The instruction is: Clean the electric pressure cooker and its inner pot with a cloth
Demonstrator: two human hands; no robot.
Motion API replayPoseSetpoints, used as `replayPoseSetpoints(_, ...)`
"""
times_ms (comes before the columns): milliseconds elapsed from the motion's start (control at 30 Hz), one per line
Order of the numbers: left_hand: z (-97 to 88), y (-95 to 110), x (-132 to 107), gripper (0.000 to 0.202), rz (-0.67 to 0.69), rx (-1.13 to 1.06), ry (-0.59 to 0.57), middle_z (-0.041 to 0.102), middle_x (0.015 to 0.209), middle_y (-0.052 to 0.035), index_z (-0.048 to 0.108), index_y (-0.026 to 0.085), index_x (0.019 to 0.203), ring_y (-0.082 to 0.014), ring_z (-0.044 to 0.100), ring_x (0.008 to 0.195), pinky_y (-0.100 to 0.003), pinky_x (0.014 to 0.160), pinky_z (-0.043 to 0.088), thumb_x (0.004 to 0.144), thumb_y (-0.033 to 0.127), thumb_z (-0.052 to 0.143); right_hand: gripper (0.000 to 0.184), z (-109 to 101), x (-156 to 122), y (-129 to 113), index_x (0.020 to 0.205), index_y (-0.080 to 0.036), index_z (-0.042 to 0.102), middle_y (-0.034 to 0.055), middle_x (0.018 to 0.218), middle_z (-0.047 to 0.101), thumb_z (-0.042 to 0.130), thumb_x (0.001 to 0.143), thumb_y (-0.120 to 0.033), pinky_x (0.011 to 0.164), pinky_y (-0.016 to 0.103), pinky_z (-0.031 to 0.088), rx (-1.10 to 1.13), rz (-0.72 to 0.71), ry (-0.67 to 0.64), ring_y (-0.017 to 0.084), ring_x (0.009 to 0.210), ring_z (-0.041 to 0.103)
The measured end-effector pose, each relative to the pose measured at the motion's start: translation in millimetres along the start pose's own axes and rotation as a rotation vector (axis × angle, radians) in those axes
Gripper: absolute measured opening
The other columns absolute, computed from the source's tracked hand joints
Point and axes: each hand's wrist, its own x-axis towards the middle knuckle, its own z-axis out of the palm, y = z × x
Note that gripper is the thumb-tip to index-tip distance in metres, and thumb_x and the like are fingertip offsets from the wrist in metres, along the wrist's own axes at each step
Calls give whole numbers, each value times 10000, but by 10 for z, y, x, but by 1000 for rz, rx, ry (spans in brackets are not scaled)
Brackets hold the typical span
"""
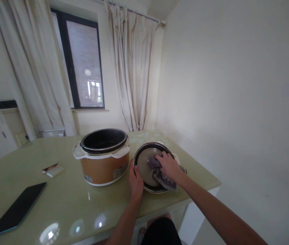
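A round pot lid (143, 166) with a dark rim is tilted up on the table, its inner side facing me. My left hand (135, 180) grips the lid's left edge, fingers behind it and thumb in front. Against the lid's centre my right hand (168, 165) is closed on a grey patterned cloth (167, 180), part of which hangs down over the lower rim. Just left of the lid stands an orange-brown electric cooker (101, 170) with white handles. It has no lid on, and its dark inner pot (105, 140) shows.
A dark flat tablet-like slab (16, 209) lies at the table's front left. Behind it is a small packet (54, 169). The greenish glossy table (70, 204) ends close to the white wall (236, 102) on the right. Curtains (134, 61) and a window are behind.
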Motion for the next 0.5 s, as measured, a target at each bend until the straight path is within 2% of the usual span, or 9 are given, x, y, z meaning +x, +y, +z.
replayPoseSetpoints(67, -8, -2, 7, 506, 4, 13, -9, 569, 1580, -127, 559, 211, 1504, -245, 476, 1513, -417, 1292, 323, 1074, 434, 412, 499, -51, 150, 17, 1381, -291, 589, 159, 1325, 551, 647, 898, -181, 859, 405, 512, 13, 150, 90, 363, 1190, 574)
replayPoseSetpoints(133, -13, 4, 11, 508, 11, 24, -19, 549, 1597, -134, 546, 202, 1516, -247, 468, 1518, -422, 1296, 315, 1077, 411, 400, 484, -53, 292, -41, 1408, -268, 558, 172, 1343, 539, 640, 931, -240, 887, 419, 508, 59, 223, 147, 363, 1202, 566)
replayPoseSetpoints(267, -17, 15, 11, 512, 31, 28, -22, 562, 1582, -134, 553, 203, 1510, -245, 484, 1505, -410, 1292, 320, 1080, 429, 390, 473, 122, 392, -380, 1393, -252, 565, 144, 1347, 550, 673, 942, -344, 985, 391, 477, 192, 100, 159, 314, 1205, 587)
replayPoseSetpoints(367, -26, 1, 11, 520, 18, 30, -12, 569, 1575, -133, 555, 203, 1508, -240, 488, 1503, -390, 1284, 332, 1085, 447, 375, 488, 314, 286, -622, 1365, -264, 585, 102, 1280, 585, 707, 911, -393, 956, 359, 489, 281, -11, 99, 270, 1094, 645)
replayPoseSetpoints(500, -40, -27, 20, 530, 0, 45, 13, 566, 1575, -151, 541, 191, 1519, -255, 494, 1500, -409, 1275, 356, 1087, 444, 366, 490, 462, 76, -657, 1327, -268, 613, 90, 1255, 588, 736, 859, -342, 950, 355, 491, 319, -85, 39, 268, 1109, 638)
